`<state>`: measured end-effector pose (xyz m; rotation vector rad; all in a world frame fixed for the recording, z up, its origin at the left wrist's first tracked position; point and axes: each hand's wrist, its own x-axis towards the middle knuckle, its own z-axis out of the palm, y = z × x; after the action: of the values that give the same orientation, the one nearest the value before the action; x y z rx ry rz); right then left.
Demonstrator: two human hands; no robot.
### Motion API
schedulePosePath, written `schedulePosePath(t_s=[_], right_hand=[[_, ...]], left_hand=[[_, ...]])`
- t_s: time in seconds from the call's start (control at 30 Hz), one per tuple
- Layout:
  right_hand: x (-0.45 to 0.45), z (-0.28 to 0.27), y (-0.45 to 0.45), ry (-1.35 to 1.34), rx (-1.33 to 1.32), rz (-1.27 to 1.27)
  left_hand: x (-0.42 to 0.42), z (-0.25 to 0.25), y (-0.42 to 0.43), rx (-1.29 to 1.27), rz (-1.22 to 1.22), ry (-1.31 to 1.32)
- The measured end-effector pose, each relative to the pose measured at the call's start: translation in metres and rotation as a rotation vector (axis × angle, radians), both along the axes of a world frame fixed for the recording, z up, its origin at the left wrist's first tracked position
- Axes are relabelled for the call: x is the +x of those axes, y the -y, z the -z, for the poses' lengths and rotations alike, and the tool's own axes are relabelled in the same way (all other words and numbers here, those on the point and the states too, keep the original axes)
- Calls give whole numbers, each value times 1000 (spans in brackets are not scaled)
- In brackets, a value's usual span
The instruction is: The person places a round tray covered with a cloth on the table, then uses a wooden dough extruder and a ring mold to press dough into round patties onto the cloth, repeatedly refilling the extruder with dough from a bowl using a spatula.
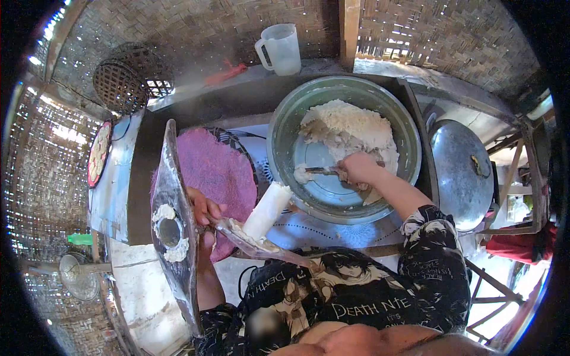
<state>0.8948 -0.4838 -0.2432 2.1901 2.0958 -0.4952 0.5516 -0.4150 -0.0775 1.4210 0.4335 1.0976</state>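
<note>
My left hand is closed around a hinged wooden press. Its left board stands nearly upright, with a round opening ringed by white dough. From the other board a thick white cylinder sticks up, smeared with dough. Inside the large green basin, my right hand grips a dark, thin flat utensil whose exact kind I cannot tell. White dough clings to its left end. A big heap of crumbly white dough fills the basin's far right side.
A pink cloth covers a round woven tray left of the basin. Behind stand a clear plastic jug and a dark woven basket. To the right is a large metal lid. Wooden frame sides border the work area.
</note>
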Motion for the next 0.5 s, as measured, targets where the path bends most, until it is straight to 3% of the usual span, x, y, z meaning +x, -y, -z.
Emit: schedulePosePath(t_s=[0.13,0.23,0.5], right_hand=[[6,14,4,-31,-117,-36],[14,-9,13,-82,-190,-68],[59,-25,17,88,-211,132]], left_hand=[[-2,-4,-1,-36,26,53],[1,-7,4,29,-1,20],[0,-4,4,-1,-16,-19]])
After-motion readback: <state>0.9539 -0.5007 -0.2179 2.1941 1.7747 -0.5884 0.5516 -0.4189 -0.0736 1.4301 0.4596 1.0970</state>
